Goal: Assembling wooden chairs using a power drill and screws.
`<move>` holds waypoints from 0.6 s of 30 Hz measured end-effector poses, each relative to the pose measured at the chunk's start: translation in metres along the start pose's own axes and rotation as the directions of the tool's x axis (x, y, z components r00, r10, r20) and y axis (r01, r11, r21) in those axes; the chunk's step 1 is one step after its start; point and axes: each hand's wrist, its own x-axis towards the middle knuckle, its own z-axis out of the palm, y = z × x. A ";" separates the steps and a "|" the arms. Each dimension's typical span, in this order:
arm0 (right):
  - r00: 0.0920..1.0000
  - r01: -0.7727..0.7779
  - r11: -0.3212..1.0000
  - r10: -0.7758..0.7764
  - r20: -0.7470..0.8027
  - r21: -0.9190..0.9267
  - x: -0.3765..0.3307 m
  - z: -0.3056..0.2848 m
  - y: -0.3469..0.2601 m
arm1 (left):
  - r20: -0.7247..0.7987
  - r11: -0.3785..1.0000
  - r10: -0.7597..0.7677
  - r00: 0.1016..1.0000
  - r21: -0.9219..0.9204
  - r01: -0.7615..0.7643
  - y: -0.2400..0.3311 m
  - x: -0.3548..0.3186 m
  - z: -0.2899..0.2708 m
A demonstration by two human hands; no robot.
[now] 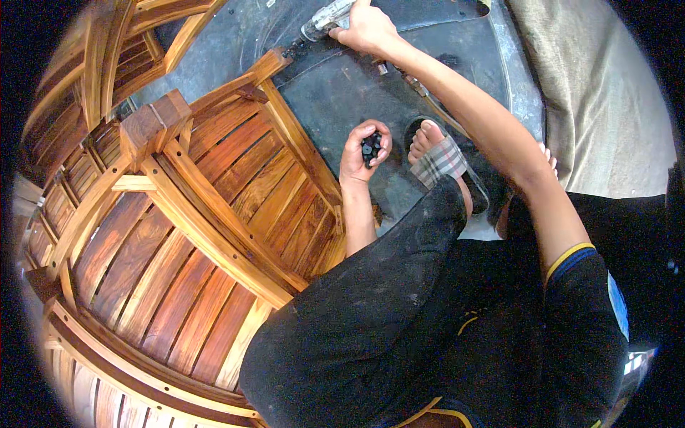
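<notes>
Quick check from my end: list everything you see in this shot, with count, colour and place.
slatted wooden chairs: several, orange-brown, lying at left
power drill: one, grey, top centre, tip at a chair leg
small black parts: a handful, in the left hand
dark floor mat: one, grey-black, top centre
beige cloth: one, upper right
plaid-strap sandal: one, on a foot, centre
left hand: cupping the parts
right hand: gripping the drill
</notes>
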 end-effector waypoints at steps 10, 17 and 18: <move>1.000 -0.017 0.999 0.017 -0.007 0.037 0.003 0.001 0.004 | -0.021 0.996 0.033 0.999 -0.077 -0.035 -0.004 0.003 0.001; 0.985 0.133 0.990 -0.136 -0.110 -0.037 0.006 0.011 0.013 | -0.020 0.989 0.090 0.996 -0.112 -0.092 0.000 -0.002 0.005; 0.953 0.216 0.971 -0.233 -0.196 -0.101 0.015 0.020 0.027 | -0.042 0.992 0.074 0.996 -0.102 -0.078 -0.002 -0.003 0.010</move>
